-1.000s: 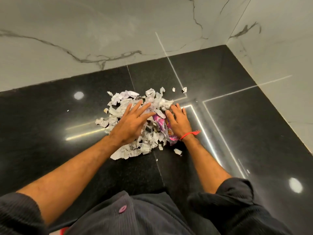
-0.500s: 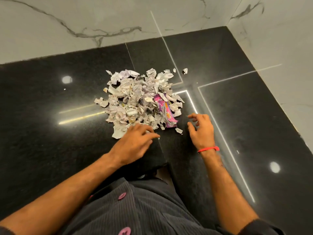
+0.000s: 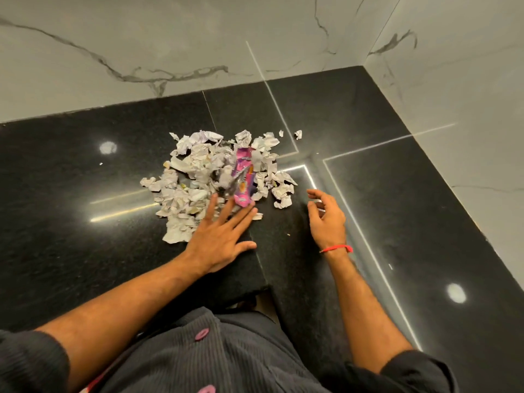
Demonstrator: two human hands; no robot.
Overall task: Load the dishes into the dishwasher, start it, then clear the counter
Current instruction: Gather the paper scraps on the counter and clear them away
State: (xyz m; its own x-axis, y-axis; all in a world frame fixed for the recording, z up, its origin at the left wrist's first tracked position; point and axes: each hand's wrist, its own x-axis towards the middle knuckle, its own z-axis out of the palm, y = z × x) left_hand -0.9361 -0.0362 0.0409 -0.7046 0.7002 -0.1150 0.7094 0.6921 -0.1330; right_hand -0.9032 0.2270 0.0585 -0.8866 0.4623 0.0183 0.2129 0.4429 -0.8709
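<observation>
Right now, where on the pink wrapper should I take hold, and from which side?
Pinch the near end of the pink wrapper, the tip lying free by the left hand and its fingers. It lies lengthwise on top of the paper scraps, its far end tucked among them, so probably come from the near side, lifting toward you.

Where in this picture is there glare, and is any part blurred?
Head view: round light glare on the black counter at left and lower right, plus bright reflected strips; the pink wrapper is motion-blurred in the paper scraps; wall lines bow from wide-angle distortion.
</observation>
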